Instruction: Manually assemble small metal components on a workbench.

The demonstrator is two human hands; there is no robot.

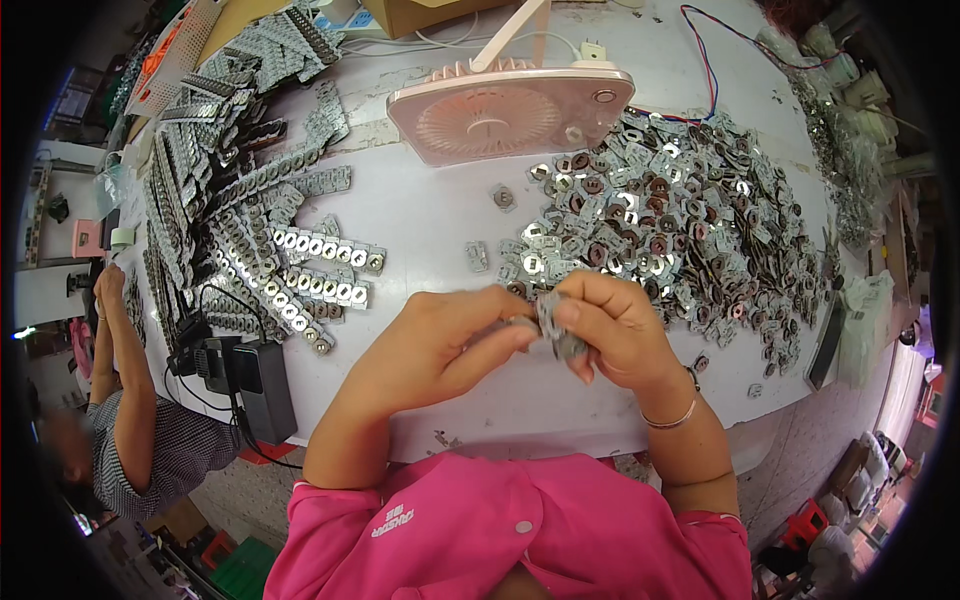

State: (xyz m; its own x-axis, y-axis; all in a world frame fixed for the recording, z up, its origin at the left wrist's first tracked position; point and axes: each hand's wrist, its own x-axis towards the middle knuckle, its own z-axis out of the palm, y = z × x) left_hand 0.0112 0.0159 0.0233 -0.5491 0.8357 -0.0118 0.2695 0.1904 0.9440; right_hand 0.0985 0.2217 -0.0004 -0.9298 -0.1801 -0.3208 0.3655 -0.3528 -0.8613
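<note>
Over the near part of the table my two hands meet. My right hand [625,335] is closed round a short stack of small silvery metal pieces [550,315], its thumb pressed on them. The fingers of my left hand [435,345] are pinched together beside that stack; what lies between them is blurred and partly hidden. Beyond my right hand spreads a large heap of loose metal pieces [660,225], many with a brown or shiny round centre. To the left lie rows of similar pieces joined in strips [325,250], stacked and overlapping.
A pink fan [490,115] stands at the back middle. A dark box with cables [262,385] sits at the table's left edge. Far left, another person's arms [130,350] reach to the table. A white perforated basket [175,60] stands at the back left; plastic bags [865,310] hang right.
</note>
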